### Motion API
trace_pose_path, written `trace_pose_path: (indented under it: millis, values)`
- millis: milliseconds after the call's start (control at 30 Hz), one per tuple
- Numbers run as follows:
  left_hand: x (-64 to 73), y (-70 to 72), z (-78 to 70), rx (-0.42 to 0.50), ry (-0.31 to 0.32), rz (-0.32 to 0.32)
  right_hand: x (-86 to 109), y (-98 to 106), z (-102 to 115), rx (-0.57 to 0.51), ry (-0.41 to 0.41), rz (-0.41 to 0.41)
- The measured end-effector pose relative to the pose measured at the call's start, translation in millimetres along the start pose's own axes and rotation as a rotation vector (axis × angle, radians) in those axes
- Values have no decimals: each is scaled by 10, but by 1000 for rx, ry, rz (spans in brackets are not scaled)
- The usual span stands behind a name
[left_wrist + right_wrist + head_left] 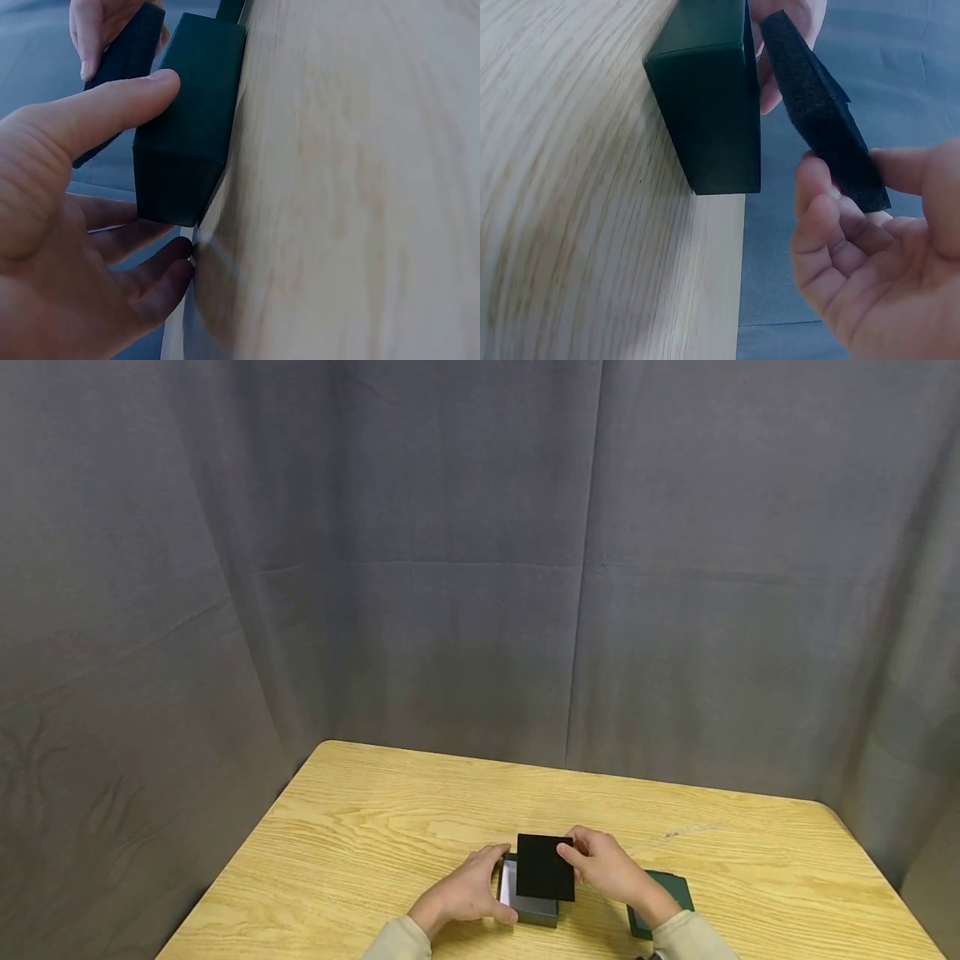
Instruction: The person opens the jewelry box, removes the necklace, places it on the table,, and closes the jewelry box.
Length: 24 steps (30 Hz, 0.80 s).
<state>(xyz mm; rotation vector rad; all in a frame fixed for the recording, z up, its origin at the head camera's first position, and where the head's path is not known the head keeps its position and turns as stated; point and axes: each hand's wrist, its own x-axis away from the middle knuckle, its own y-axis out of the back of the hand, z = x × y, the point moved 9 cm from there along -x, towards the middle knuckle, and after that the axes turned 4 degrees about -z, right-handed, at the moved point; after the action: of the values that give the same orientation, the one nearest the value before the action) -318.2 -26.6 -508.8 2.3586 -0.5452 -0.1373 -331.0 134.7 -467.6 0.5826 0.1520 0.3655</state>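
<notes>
A small green box [537, 919] without a lid sits on the table, its pale inside partly visible in the head view. My left hand [468, 887] holds the box at its left side, thumb at the near wall and fingers around the far side. Over the box, my right hand [603, 864] pinches a square black foam pad [543, 867] by its right edge, thumb on top. The right wrist view shows the pad [817, 105] tilted and apart from the box [709, 112]. The pad covers much of the box's inside in the head view.
A green box lid [675, 889] lies on the wooden table [360, 827] to the right, partly hidden beneath my right forearm. Grey curtains [465, 568] hang behind the table and along its sides.
</notes>
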Motion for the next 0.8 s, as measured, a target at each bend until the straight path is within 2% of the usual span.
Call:
trace_pose_path:
  millis: [267,500,800]
  values:
    - [-6,10,10,-9,3,-13,4,-38,34,-8,-12,16]
    - [10,13,9,26,13,-19,-14,-47,18,12,-10,-6]
    - [13,-2,42,45,30,2,-16,-46,-35,16,-27,-4]
